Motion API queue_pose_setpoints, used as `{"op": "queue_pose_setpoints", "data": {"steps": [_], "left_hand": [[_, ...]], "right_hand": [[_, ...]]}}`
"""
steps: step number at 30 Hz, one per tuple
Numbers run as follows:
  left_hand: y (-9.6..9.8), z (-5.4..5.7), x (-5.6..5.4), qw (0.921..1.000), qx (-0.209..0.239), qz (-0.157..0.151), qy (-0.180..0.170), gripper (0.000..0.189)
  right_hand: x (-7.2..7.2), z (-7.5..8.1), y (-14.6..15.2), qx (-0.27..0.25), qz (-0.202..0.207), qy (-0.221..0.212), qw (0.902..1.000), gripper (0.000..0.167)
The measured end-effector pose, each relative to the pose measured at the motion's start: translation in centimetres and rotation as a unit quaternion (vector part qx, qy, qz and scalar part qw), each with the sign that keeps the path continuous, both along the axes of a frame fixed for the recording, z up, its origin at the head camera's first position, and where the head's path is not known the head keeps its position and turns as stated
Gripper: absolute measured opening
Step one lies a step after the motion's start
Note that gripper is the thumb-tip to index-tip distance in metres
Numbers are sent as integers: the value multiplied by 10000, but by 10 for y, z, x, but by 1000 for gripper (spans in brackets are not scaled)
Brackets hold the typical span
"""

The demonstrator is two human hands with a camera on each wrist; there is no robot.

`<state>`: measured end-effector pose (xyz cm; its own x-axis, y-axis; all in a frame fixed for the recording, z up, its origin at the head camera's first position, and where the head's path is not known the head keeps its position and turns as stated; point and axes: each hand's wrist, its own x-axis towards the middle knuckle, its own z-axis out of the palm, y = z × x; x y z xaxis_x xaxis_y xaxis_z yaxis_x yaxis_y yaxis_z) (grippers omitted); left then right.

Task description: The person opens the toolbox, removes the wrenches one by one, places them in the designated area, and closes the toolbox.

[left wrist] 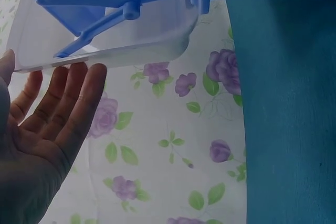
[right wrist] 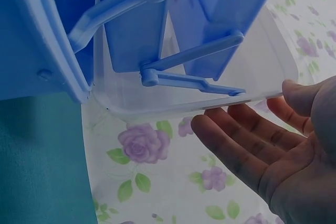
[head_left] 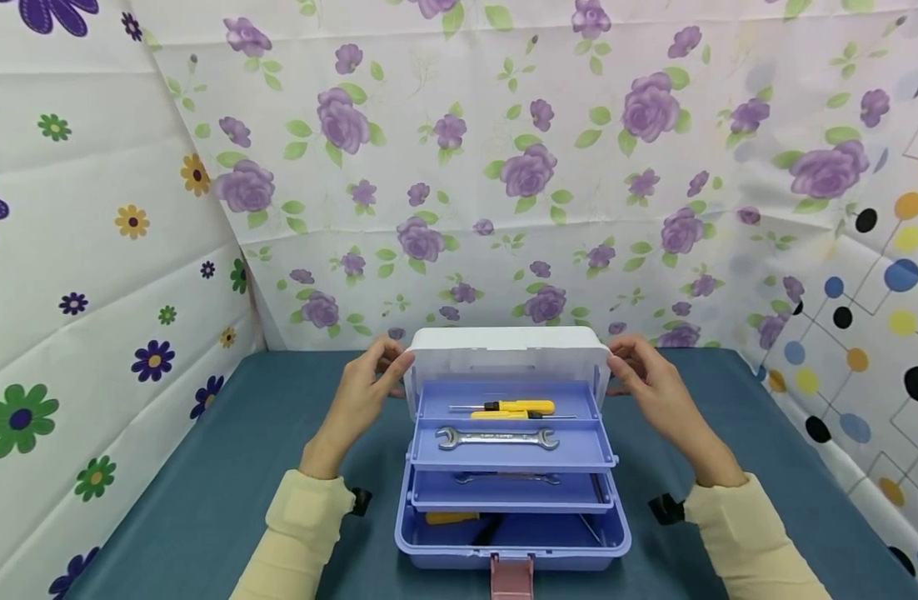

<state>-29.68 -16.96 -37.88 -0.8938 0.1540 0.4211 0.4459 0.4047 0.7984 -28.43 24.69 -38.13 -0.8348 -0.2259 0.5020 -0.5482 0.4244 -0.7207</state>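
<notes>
A blue toolbox [head_left: 444, 560] stands on the table, its translucent white lid [head_left: 504, 360] raised and its stepped trays fanned out. At the lid's left edge, my left hand [head_left: 357, 402] pinches the rim, thumb in front and fingers behind. My right hand [head_left: 660, 398] holds the opposite edge in the same way. Yellow-handled screwdrivers [head_left: 530, 407] lie in the top tray. A double-ended wrench [head_left: 496, 438] rests on the tray below, with a thinner wrench [head_left: 507, 478] lower down. Blue hinge arms [left wrist: 100, 27] link trays and lid in the left wrist view.
Inside the bottom compartment lie a yellow handle [head_left: 451, 517] and dark items partly hidden by the trays. A pink latch [head_left: 512, 578] hangs at the front. The teal tabletop [head_left: 279, 433] meets a flower-patterned sheet [head_left: 459, 200] behind the toolbox.
</notes>
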Motion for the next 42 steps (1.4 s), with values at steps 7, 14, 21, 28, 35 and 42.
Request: {"op": "queue_pose_setpoints", "data": {"steps": [7, 14, 21, 28, 35, 42], "left_hand": [[0, -1, -1, 9998, -33, -64, -197, 23], [0, -6, -6, 9994, 127, -150, -290, 29], [-1, -11, -10, 9987, 250, -301, -341, 24], [-7, -13, -12, 9974, 384, -451, -417, 21], [-10, -15, -13, 9962, 414, -597, -487, 21], [-11, -18, -15, 9954, 476, -676, -494, 26]], "right_hand": [[-1, -4, 0, 57, -157, -284, 9995, 27], [-6, -10, -1, -182, -119, -567, 9982, 33], [-12, -16, 7, -281, 278, -539, 9978, 25], [-14, -16, 9, -165, 568, -528, 9968, 24], [-15, -19, 6, -117, 507, -404, 9978, 31], [-17, -24, 4, -186, 370, -491, 9979, 34]]}}
